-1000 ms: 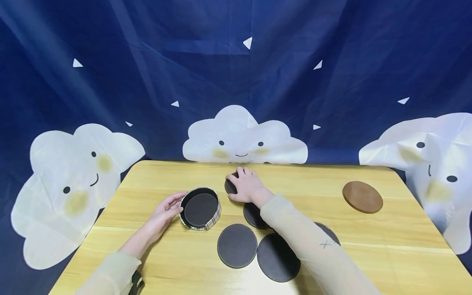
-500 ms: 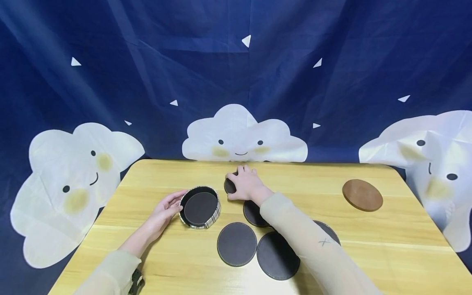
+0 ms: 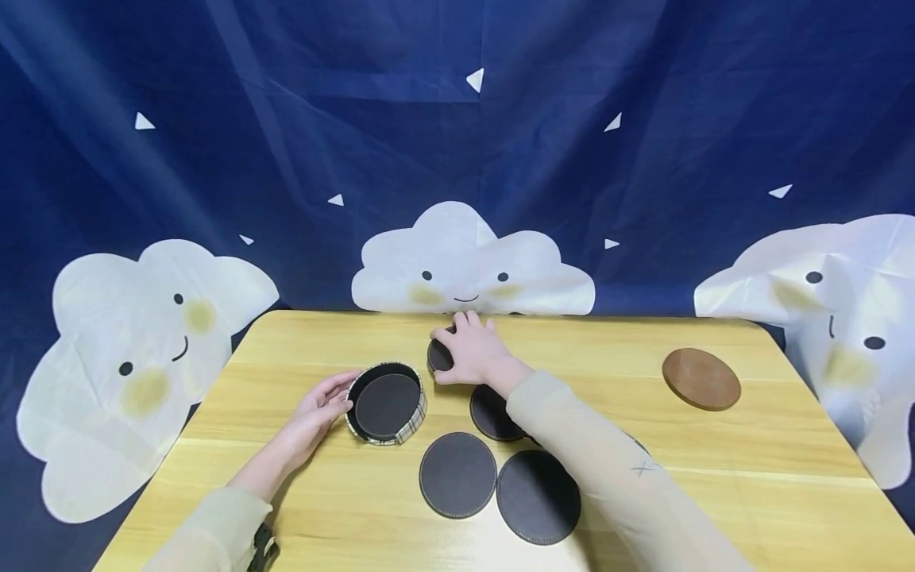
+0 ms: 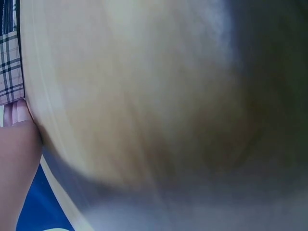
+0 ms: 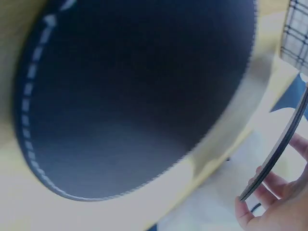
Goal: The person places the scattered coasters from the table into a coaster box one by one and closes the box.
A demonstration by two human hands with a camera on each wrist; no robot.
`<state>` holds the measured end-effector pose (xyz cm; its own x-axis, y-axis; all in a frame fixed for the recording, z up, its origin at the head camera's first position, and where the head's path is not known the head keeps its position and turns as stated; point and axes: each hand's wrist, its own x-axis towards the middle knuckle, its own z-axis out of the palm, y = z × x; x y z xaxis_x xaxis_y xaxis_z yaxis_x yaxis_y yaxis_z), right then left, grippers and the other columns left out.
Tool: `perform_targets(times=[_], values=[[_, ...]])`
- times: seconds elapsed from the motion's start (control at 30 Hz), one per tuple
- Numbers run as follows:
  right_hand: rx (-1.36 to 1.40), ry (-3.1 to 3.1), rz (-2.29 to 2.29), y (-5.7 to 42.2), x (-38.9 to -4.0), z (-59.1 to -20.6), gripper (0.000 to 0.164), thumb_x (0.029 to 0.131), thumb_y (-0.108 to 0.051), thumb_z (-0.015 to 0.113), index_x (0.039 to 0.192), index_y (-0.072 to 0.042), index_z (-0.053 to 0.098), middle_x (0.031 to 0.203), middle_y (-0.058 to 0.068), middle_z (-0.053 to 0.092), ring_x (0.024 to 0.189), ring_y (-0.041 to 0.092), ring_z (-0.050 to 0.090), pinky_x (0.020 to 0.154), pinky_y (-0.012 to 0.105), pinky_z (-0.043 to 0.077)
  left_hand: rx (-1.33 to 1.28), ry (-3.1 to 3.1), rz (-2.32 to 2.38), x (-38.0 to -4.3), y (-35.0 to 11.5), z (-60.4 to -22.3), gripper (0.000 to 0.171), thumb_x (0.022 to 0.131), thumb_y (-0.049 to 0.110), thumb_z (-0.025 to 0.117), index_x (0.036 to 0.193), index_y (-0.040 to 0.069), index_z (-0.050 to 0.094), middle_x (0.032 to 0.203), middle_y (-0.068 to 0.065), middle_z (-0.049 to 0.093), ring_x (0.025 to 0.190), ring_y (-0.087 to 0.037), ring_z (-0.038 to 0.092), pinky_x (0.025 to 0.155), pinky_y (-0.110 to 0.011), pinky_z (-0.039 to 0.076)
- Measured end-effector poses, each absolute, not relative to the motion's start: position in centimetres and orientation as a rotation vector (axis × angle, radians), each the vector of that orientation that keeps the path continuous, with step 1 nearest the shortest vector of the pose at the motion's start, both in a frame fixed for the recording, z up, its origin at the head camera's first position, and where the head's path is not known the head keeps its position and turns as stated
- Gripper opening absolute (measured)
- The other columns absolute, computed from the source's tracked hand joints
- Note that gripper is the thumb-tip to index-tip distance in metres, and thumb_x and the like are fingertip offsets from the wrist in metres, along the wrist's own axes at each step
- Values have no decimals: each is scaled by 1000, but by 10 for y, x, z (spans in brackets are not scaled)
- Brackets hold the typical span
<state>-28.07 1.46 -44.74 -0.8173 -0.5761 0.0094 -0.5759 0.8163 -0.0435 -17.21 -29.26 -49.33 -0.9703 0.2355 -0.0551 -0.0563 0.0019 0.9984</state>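
Note:
My left hand [image 3: 318, 409] grips the left side of a round coaster holder [image 3: 413, 425], its thumb at the rim. The holder has a plaid outer wall and a dark inside; I cannot tell whether the dark disc in it is a coaster or the bottom. At the back of the table my right hand [image 3: 475, 349] holds a round black coaster [image 3: 439, 357] by its edge. In the right wrist view that coaster [image 5: 276, 151] is seen edge-on, tilted between thumb and fingers. A stitched black coaster [image 5: 139, 96] lies close below that camera.
More black coasters lie flat: one at front centre [image 3: 457, 475], a second coaster [image 3: 538, 497] touching it on the right, a third coaster [image 3: 492, 413] partly under the right arm. The right sleeve nearly hides another. A brown disc [image 3: 702, 379] lies at the right of the wooden table [image 3: 343, 508].
My right hand has shifted slightly left with the black coaster, and more of it shows now. The left hand and the coaster holder stay in place.

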Motion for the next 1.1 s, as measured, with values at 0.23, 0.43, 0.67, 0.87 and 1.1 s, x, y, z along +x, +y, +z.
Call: perform_targets(times=[0.23,0.43,0.67,0.87,1.1], values=[[-1046,3025,-98,4,-273,-428,73,86,-65,68,148,-31,54,140,16,51,131,34,44,96,51,44,185,2083,2059,-172,-292,-495,61,102,-2,55,158,-14,31,136,25,62,128,12,53,109,-4,40],[-1098,3017,-80,-7,-266,-419,74,86,-66,69,149,-32,53,141,13,51,127,31,45,99,51,44,192,2084,2053,-173,-292,-496,62,103,-2,54,158,-15,30,136,24,62,130,11,53,109,-4,39],[-1193,3018,-54,-16,-255,-411,74,84,-68,69,148,-32,54,143,11,51,131,30,45,100,49,44,162,2082,2057,-172,-292,-493,62,102,-2,55,158,-15,31,135,24,63,129,11,53,109,-5,40],[-1261,3026,-31,-24,-248,-410,73,85,-69,68,147,-34,54,141,9,52,131,28,46,98,47,44,161,2073,2060,-172,-292,-493,61,102,-2,54,158,-15,30,135,23,63,128,10,54,109,-5,42],[-1332,3017,-22,-34,-237,-409,73,84,-70,67,147,-35,55,140,6,54,126,25,48,90,42,46,182,2055,2061,-172,-292,-494,61,103,-2,53,158,-16,29,137,20,63,128,8,56,108,-7,44]])
